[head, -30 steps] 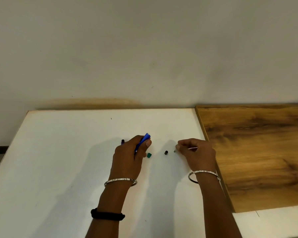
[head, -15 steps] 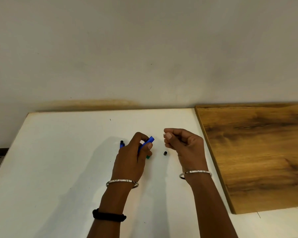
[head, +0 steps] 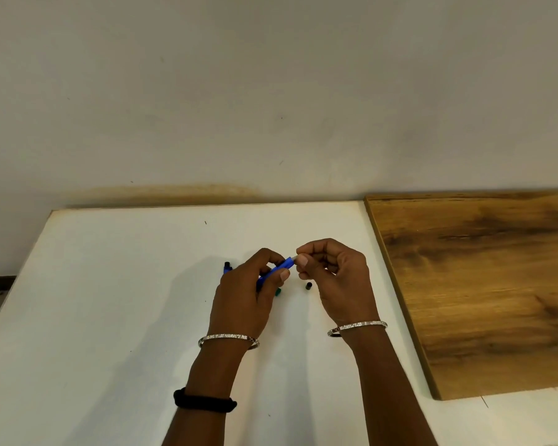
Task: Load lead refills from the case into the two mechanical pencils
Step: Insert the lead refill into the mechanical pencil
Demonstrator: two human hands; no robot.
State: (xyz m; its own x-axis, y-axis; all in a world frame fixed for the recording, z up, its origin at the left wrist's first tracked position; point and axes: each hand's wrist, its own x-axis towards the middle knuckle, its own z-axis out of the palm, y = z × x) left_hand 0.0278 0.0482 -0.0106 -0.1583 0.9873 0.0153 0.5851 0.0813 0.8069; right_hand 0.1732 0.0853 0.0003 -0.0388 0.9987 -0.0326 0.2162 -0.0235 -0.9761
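Note:
My left hand (head: pixel 245 294) grips a blue mechanical pencil (head: pixel 275 271), tilted up to the right with its pale top end showing. My right hand (head: pixel 334 278) is closed, with thumb and fingertips pinched at that top end (head: pixel 293 261); whatever small piece it pinches is too small to tell. A second pencil's blue and black end (head: pixel 227 267) pokes out behind my left hand, lying on the white table (head: pixel 110 300). A small green cap (head: pixel 278 291) and a small black cap (head: pixel 309 286) lie on the table between my hands. The lead case is not visible.
A brown wooden board (head: pixel 484 284) lies on the table's right side, its edge close to my right wrist. A plain wall (head: pixel 271 91) runs behind the table's far edge. Both wrists wear silver bangles.
My right hand rose from the table near the board and moved left to the pencil's top end. My left hand tilted the pencil up toward it.

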